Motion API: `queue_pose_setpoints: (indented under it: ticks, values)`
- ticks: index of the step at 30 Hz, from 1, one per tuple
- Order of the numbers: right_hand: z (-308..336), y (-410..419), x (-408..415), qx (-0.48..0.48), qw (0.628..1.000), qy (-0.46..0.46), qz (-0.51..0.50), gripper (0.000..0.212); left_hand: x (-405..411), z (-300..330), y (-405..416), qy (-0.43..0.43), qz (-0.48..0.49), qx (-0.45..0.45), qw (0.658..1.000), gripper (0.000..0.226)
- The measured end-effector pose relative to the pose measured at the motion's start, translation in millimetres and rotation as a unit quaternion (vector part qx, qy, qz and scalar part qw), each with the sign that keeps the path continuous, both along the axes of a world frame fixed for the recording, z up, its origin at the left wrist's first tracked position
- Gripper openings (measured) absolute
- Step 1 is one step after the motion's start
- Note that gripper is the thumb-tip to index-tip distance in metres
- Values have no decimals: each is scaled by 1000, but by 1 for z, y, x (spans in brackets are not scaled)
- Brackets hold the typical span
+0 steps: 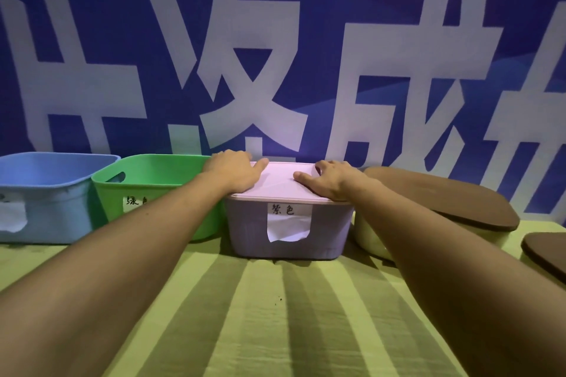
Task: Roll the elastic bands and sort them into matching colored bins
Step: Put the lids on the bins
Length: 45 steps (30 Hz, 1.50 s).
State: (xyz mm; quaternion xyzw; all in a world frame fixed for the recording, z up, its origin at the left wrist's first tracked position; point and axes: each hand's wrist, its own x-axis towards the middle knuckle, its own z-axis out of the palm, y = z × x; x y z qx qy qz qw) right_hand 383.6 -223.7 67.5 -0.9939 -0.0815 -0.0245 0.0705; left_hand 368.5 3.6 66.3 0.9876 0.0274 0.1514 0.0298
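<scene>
A purple bin with a paper label stands at the back of the table, and a pale purple lid covers it. My left hand grips the lid's left edge, thumb lying on top. My right hand grips the right side, thumb on top and fingers curled at the far edge. To the left stand a green bin and a blue bin, both without lids. No elastic bands are in view.
A cream bin under a tilted brown lid stands right of the purple bin. Another brown lid shows at the right edge. A green striped cloth covers the table. A blue banner hangs behind the bins.
</scene>
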Motion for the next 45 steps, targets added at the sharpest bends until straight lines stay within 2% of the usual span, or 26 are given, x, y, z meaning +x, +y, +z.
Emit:
queue_pose_setpoints:
  ticks: [4,10,17,22,25,29,31,34,38,45]
  values:
    - [1,1,-2,-8,1000,16,1,93,0,-3,-1,-2,-3,13,1000,67]
    - [1,2,-3,-1,1000,22,-6,92,-3,-6,4,-13,-11,-66,998,49]
    - [2,1,-6,-2,1000,22,0,93,-7,-8,4,-3,-12,-116,993,45]
    - [0,0,-4,14,1000,-5,-1,93,-10,-8,4,-33,-4,-148,988,38]
    - [0,-2,-7,23,998,-58,1,91,-12,-5,4,-47,8,-139,989,41]
    - [3,-4,-12,5,996,-89,4,89,-21,6,-1,9,-14,-125,992,54]
    - [5,-5,-15,18,997,-75,1,86,-27,7,-2,28,-32,-121,992,61]
    - [11,-4,-25,40,998,-44,11,81,-36,4,0,10,-61,-119,991,70]
    - [7,0,-39,44,998,0,38,85,-54,0,-5,43,-82,-109,990,78]
    - [-12,2,-55,-23,998,-53,38,87,-65,-23,-15,7,-59,-12,998,71]
